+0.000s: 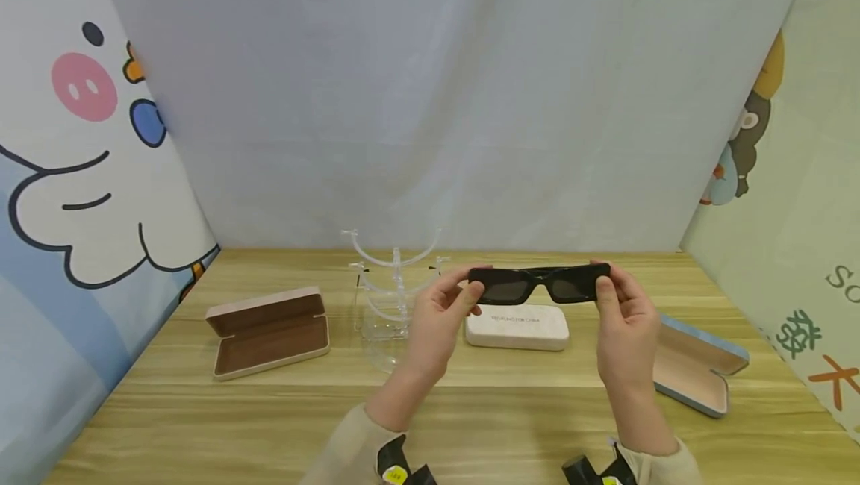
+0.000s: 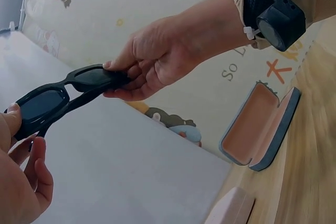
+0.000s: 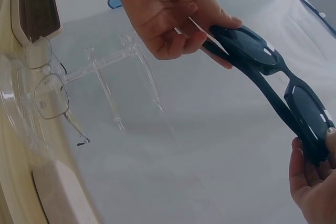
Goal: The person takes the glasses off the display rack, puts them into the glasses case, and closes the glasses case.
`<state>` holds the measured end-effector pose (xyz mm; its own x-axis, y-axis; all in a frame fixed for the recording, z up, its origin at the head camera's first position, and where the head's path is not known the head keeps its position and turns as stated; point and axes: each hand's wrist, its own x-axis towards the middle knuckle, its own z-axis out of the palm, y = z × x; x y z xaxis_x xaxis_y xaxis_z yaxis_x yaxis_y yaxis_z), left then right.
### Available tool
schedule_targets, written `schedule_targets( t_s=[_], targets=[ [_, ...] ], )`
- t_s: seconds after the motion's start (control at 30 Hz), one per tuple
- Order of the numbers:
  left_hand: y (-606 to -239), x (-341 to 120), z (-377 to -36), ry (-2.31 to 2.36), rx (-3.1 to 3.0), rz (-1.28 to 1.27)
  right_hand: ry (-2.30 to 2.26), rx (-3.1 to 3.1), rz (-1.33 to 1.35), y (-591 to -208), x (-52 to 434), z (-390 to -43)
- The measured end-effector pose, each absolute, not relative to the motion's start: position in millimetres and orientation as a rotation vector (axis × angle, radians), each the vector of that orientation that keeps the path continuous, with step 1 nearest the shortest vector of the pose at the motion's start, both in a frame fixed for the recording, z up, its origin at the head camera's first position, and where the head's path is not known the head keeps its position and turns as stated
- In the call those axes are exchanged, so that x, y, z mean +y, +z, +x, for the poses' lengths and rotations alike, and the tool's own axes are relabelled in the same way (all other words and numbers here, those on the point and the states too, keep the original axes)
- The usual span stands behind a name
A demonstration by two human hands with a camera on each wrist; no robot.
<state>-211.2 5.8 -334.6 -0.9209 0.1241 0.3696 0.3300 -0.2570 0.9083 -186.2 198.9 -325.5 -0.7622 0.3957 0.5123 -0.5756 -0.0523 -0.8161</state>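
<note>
Head view: both hands [image 1: 440, 321] hold sunglasses [image 1: 540, 283] above open tabletop [image 1: 201, 425].

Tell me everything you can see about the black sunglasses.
The black sunglasses with thick rectangular plastic-looking frame have two dark lenses and a narrow bridge. They are held level in the air above the wooden table, lenses facing the person. The left hand pinches one end, the right hand the other. Nothing else touches them.

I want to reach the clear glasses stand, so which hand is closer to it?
Left. The left hand holds the sunglasses just right of the clear stand; the right hand grips their far end, beyond the white case.
</note>
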Motion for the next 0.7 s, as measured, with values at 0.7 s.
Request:
schedule_targets(
  t_s=[0.7],
  targets=[
    [-367.2, 49.2, -228.0, -2.301, -1.977, -0.598, 1.921, -1.769, 0.192, -355.5, 262.1, -172.1]
  ],
)
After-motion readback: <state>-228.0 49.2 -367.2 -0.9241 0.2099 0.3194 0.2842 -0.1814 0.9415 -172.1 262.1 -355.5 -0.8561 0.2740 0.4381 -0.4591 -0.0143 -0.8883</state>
